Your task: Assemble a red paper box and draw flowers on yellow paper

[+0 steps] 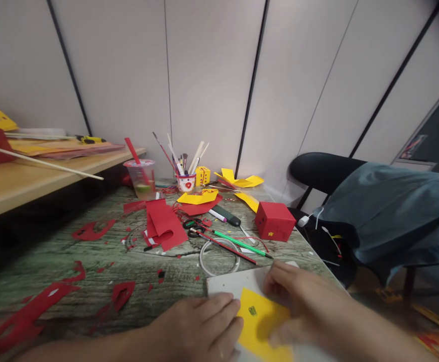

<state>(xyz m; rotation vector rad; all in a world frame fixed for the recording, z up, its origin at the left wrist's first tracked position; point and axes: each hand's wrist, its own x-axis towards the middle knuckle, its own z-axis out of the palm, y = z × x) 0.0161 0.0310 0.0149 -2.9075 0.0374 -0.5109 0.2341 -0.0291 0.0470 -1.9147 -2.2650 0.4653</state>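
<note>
A piece of yellow paper (259,324) with a small dark drawn mark lies on a white board (234,283) at the table's near edge. My left hand (204,324) rests flat along the paper's left edge, fingers stretched out. Over the right part of the paper is my right hand (298,296), slightly blurred, its thumb and curled fingers apart with nothing seen between them. Just beyond the board lie a white ring (201,259), a red-and-black pencil (230,249) and a green pencil (238,242). A red paper cube (275,221) stands behind my right hand.
Red paper scraps (38,309) litter the left side. Scissors (194,226), a folded red sheet (165,226), a drink cup with straw (141,181) and a brush cup (186,182) stand or lie farther back. A wooden shelf (53,176) juts in at left; a chair (317,173) is at right.
</note>
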